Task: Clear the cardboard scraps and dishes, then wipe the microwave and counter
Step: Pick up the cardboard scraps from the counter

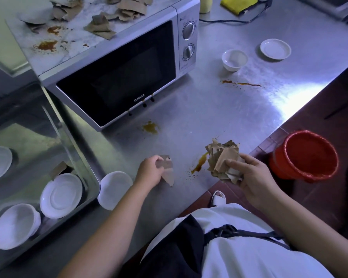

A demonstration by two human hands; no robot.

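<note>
Hands (150, 169) (247, 173) each grip cardboard scraps (222, 157) above counter (209, 109).

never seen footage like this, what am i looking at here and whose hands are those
It is one picture from a camera worn on a person's head, looking down at their own two hands. The left hand grips a cardboard scrap on the steel counter; the right hand holds a wad of scraps. A microwave stands behind, more scraps on its top. Brown spills, a small bowl and a saucer sit on the counter. A red bucket stands on the floor.
</note>
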